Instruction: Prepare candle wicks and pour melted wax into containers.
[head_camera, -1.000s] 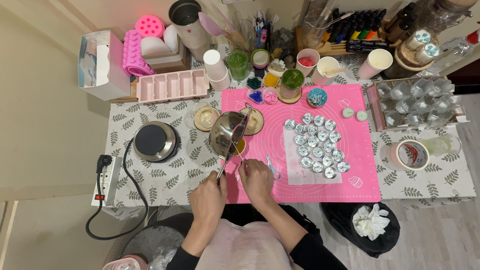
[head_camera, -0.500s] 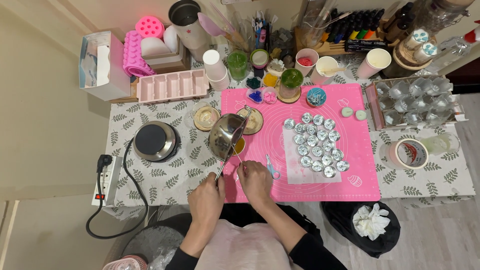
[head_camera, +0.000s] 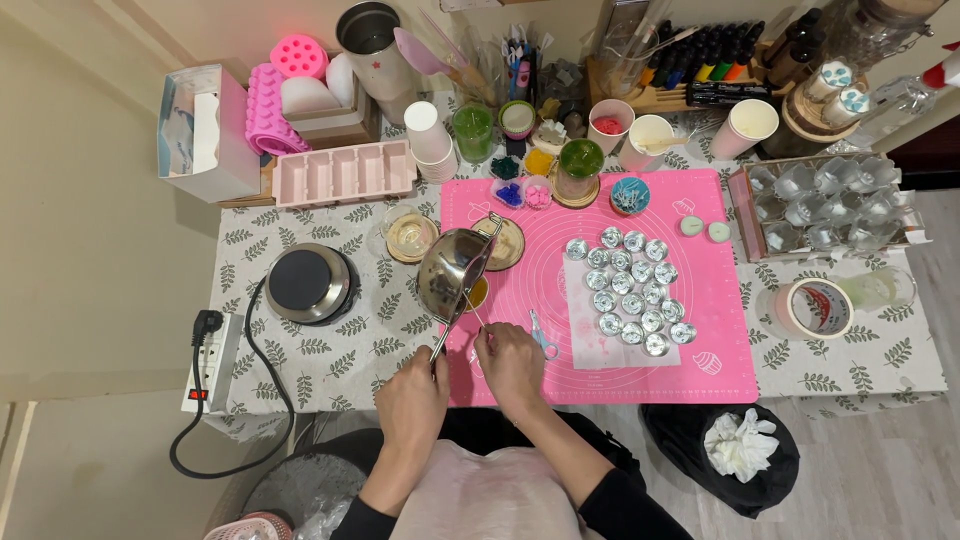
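Note:
My left hand (head_camera: 415, 395) grips the long handle of a small steel melting pot (head_camera: 452, 272), which is tilted over a small container of yellow wax (head_camera: 478, 294) at the left edge of the pink silicone mat (head_camera: 640, 370). My right hand (head_camera: 508, 362) is close beside it and pinches a thin wick stick that reaches toward that container. Small blue-handled scissors (head_camera: 541, 334) lie just right of my right hand. Further right, several small metal tealight cups (head_camera: 630, 290) stand grouped on a white paper sheet.
A round hot plate (head_camera: 305, 282) sits left of the pot, its cord running to a power strip (head_camera: 208, 362). A pink block mould (head_camera: 345, 173), paper cups, jars and dye bottles crowd the back. A tape roll (head_camera: 818, 307) and a tray of foil moulds (head_camera: 830, 200) lie right.
The steel pot has tipped a little further over the yellow container. Both hands stay in almost the same place.

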